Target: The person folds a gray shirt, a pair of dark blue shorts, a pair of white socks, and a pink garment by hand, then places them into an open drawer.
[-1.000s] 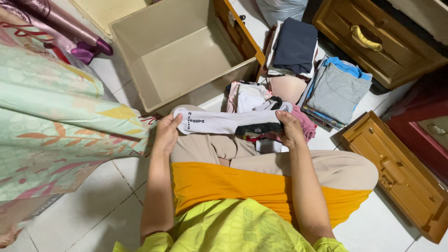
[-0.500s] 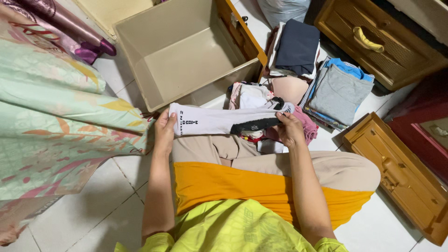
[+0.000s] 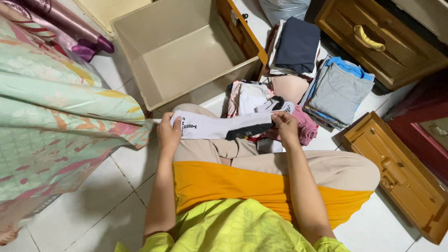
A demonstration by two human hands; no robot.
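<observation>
Left hand [image 3: 169,134] and right hand [image 3: 284,127] grip a white sock [image 3: 219,127], seemingly paired; ends best kept level, taut.

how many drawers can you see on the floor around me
3. An open beige drawer lies ahead of the left hand; a brown drawer with a yellow handle is at top right; another brown drawer lies at right. More may sit outside the picture.
</observation>
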